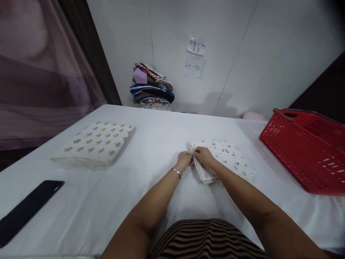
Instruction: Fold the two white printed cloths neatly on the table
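Note:
A folded white cloth point(229, 158) with small scattered prints lies on the white-covered table point(151, 144), a little right of the middle. At its left edge my left hand point(185, 160), with a bracelet at the wrist, pinches the fabric layers. My right hand point(204, 157) is closed on the same edge, its fingertips close to those of the left. Part of the cloth is hidden under my right hand and forearm. Farther left rests another folded cloth point(94, 142), cream with grey cloud-like shapes.
On the right stands a red plastic basket point(309, 151). A black flat object point(29, 208) lies at the near left. Against the wall rises a stack of folded fabrics point(152, 88). Two paper notes point(193, 66) hang above. A curtain point(54, 82) borders the left side.

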A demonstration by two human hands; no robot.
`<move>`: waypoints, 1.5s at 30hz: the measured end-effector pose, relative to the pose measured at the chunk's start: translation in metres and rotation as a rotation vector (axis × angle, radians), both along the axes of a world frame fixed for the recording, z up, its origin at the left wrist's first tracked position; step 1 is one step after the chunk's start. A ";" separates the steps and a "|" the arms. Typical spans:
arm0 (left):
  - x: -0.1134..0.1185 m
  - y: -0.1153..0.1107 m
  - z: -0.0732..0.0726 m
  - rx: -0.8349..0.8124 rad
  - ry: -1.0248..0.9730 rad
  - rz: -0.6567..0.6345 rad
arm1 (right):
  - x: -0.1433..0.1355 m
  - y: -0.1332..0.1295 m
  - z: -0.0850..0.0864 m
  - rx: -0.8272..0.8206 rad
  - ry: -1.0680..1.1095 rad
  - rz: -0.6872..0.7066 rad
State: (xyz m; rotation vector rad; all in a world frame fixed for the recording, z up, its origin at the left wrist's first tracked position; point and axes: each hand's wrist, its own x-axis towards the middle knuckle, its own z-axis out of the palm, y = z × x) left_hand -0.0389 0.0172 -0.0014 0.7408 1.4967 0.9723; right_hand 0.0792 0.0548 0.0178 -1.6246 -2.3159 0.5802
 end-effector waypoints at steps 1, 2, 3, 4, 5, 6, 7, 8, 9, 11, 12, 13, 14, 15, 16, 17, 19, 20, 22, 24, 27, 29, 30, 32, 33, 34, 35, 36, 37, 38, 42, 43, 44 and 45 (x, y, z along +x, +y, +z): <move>0.000 0.000 0.001 -0.001 -0.001 -0.003 | 0.000 0.000 0.000 0.000 -0.003 -0.002; 0.000 -0.001 0.002 -0.003 -0.003 -0.006 | -0.001 0.000 0.001 0.001 -0.007 -0.006; 0.000 -0.002 0.003 -0.005 -0.006 -0.010 | -0.001 -0.001 0.002 0.001 -0.011 -0.012; 0.000 -0.004 0.004 -0.008 -0.010 -0.016 | -0.001 -0.002 0.003 0.003 -0.015 -0.017; -0.001 -0.006 0.005 -0.011 -0.015 -0.024 | 0.000 -0.003 0.004 0.004 -0.021 -0.019; -0.001 -0.008 0.005 -0.013 -0.020 -0.035 | 0.000 -0.006 0.005 0.006 -0.026 -0.016; -0.001 -0.011 0.006 -0.015 -0.024 -0.048 | 0.002 -0.008 0.006 0.009 -0.028 -0.007; -0.001 -0.015 0.007 -0.016 -0.028 -0.063 | 0.004 -0.012 0.007 0.012 -0.024 0.007; -0.001 -0.019 0.008 -0.017 -0.032 -0.078 | 0.008 -0.016 0.008 0.017 -0.014 0.025; 0.001 -0.028 0.010 -0.021 -0.039 -0.107 | 0.016 -0.026 0.009 0.027 0.021 0.055; 0.001 -0.034 0.011 -0.025 -0.043 -0.122 | 0.021 -0.032 0.010 0.034 0.039 0.065; 0.003 -0.039 0.012 -0.028 -0.049 -0.135 | 0.027 -0.038 0.011 0.040 0.052 0.074; 0.004 -0.045 0.012 -0.032 -0.054 -0.149 | 0.033 -0.046 0.012 0.044 0.060 0.082; 0.005 -0.051 0.013 -0.036 -0.061 -0.161 | 0.040 -0.053 0.013 0.046 0.069 0.092; 0.006 -0.056 0.014 -0.038 -0.069 -0.172 | 0.046 -0.061 0.014 0.047 0.079 0.107; 0.008 -0.062 0.014 -0.040 -0.078 -0.184 | 0.052 -0.069 0.015 0.051 0.094 0.124; 0.010 -0.071 0.014 -0.042 -0.095 -0.203 | 0.064 -0.083 0.016 0.066 0.135 0.184; 0.012 -0.074 0.014 -0.045 -0.102 -0.210 | 0.069 -0.089 0.016 0.083 0.156 0.226; 0.014 -0.079 0.013 -0.058 -0.106 -0.213 | 0.078 -0.098 0.014 0.128 0.184 0.312; 0.017 -0.082 0.012 -0.077 -0.105 -0.203 | 0.083 -0.102 0.011 0.183 0.182 0.376; 0.020 -0.083 0.013 -0.094 -0.107 -0.184 | 0.084 -0.103 0.004 0.241 0.148 0.404; 0.022 -0.084 0.014 -0.100 -0.115 -0.172 | 0.081 -0.102 0.002 0.255 0.140 0.398; 0.022 -0.085 0.014 -0.100 -0.120 -0.166 | 0.079 -0.102 0.002 0.256 0.143 0.395; 0.022 -0.087 0.017 -0.098 -0.136 -0.156 | 0.077 -0.102 0.004 0.260 0.155 0.394; 0.022 -0.088 0.018 -0.096 -0.146 -0.152 | 0.076 -0.102 0.005 0.262 0.164 0.393; 0.022 -0.089 0.019 -0.092 -0.155 -0.148 | 0.076 -0.102 0.007 0.264 0.173 0.391; 0.022 -0.091 0.020 -0.086 -0.154 -0.145 | 0.076 -0.102 0.008 0.269 0.183 0.382; 0.022 -0.093 0.021 -0.079 -0.142 -0.142 | 0.077 -0.102 0.009 0.277 0.189 0.370; 0.022 -0.095 0.021 -0.071 -0.122 -0.139 | 0.078 -0.101 0.010 0.288 0.189 0.361; 0.023 -0.097 0.021 -0.065 -0.097 -0.137 | 0.079 -0.101 0.010 0.300 0.179 0.360; 0.028 -0.103 0.017 -0.066 -0.014 -0.159 | 0.084 -0.098 0.008 0.322 0.075 0.453; 0.030 -0.104 0.015 -0.067 0.000 -0.169 | 0.084 -0.098 0.007 0.325 0.055 0.483; 0.031 -0.104 0.014 -0.063 0.020 -0.181 | 0.085 -0.097 0.007 0.333 0.045 0.502; 0.032 -0.103 0.013 -0.056 0.041 -0.194 | 0.086 -0.096 0.007 0.346 0.045 0.507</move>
